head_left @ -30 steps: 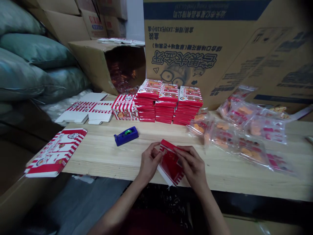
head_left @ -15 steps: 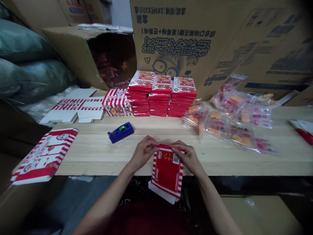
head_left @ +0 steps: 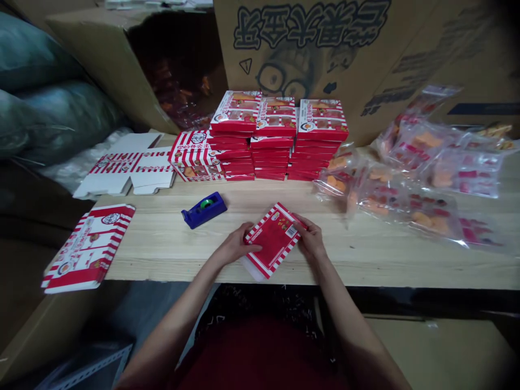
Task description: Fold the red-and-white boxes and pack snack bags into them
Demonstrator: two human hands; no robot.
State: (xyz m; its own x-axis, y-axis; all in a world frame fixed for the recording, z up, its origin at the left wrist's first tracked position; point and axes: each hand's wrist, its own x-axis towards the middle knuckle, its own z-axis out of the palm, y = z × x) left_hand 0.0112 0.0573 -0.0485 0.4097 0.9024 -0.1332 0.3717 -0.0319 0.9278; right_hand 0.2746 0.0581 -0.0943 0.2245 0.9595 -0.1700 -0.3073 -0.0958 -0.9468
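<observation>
A small red carton (head_left: 273, 241) with striped edges and a barcode is held tilted over the front of the table. My left hand (head_left: 238, 244) grips its left edge, thumb on the printed face. At the opposite edge, my right hand (head_left: 309, 234) holds it, with some fingers hidden behind. A pale flap sticks out at the carton's lower left end. Beyond my left hand lies a blue tape dispenser (head_left: 204, 210) with a green roll.
Stacked red-and-white boxes (head_left: 272, 154) stand behind the hands. Clear bags of orange pieces (head_left: 426, 219) lie to the right. Flat cartons (head_left: 91, 246) rest at left, with white unfolded cartons (head_left: 122, 165) behind. Large cardboard boxes (head_left: 357, 76) stand at the back.
The carton has moved up from the table's front edge and turned, its top now leaning right. My left hand has shifted from its top edge to its left side. The view has tilted down.
</observation>
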